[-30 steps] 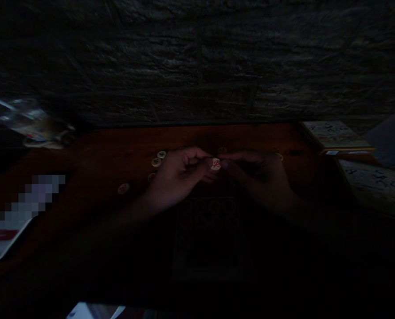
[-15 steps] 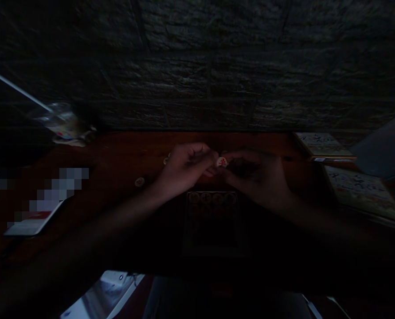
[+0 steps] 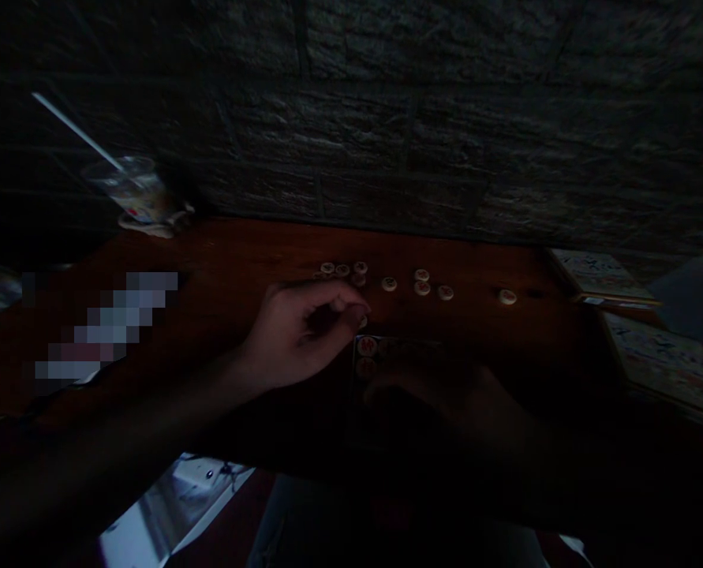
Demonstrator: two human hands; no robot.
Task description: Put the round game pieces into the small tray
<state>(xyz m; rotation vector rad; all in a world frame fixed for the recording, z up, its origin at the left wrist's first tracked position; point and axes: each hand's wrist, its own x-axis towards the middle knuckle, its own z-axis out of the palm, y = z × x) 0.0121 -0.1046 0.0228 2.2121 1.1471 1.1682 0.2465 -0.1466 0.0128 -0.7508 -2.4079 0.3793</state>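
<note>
1. Seen from the middle of the view, a dark stone-block wall (image 3: 351,118) fills 12 o'clock.
2. Below it runs a wooden table (image 3: 256,244), reddish-brown and dimly lit.
3. Two flat, printed boxes lie at 3 o'clock: a far box (image 3: 600,274) and a near box (image 3: 664,359).
4. Between 7 and 8 o'clock, past the table edge, shows a pale object (image 3: 173,505), too cropped to name.
5. A flat thing (image 3: 108,323), mostly pixelated, lies at 9 o'clock.
6. A clear cup (image 3: 141,193) with a straw (image 3: 76,130) stands between 9 and 10.
7. A shallow tray (image 3: 407,340) sits at 5 o'clock, deep in shadow; red-marked discs (image 3: 367,345) fill its 10-to-11 o'clock corner.
8. The right hand (image 3: 458,394), at 4 o'clock, reaches over the tray with fingers bent; its grip is too dark to tell.
9. The left hand (image 3: 304,327), at 8 o'clock, curls thumb and forefinger into a near-closed ring. A pale disc (image 3: 362,322) shows at the thumb tip; whether it is held, I cannot tell.
10. From the left hand, a cluster of loose discs (image 3: 342,270) lies at 1 o'clock, more between 2 and 3, and a lone disc (image 3: 508,297) at 3.
</note>
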